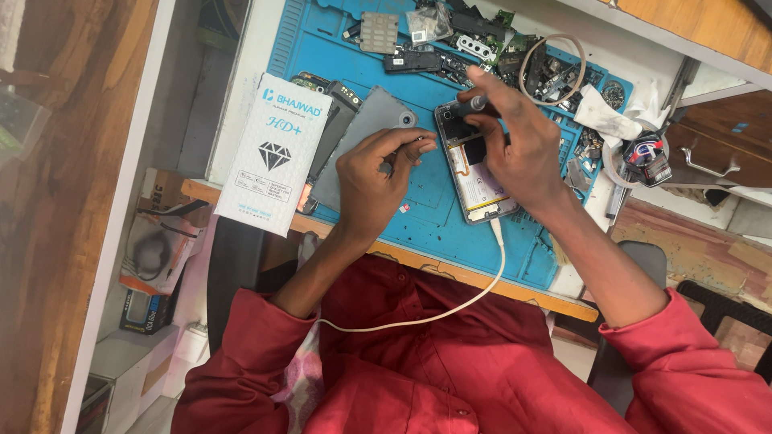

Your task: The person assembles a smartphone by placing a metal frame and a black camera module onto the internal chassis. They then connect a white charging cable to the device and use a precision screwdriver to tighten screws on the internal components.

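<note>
An opened smartphone [482, 181] lies back-up on a blue repair mat [434, 217], its insides and battery showing, with a white cable [482, 289] plugged into its lower end. My right hand [519, 141] holds a dark screwdriver [466, 104] with its tip on the phone's upper part. My left hand [382, 177] rests on the mat just left of the phone, fingers curled around a small thin tool whose tip points toward the phone's edge. A grey phone back cover [366, 120] lies under and behind my left hand.
A white flat box with a diamond picture [273, 153] lies at the mat's left edge. Phone parts, boards and a wire loop [555, 60] crowd the mat's far side. White tissue [607, 116] and a small red-and-black item [647, 157] sit at right.
</note>
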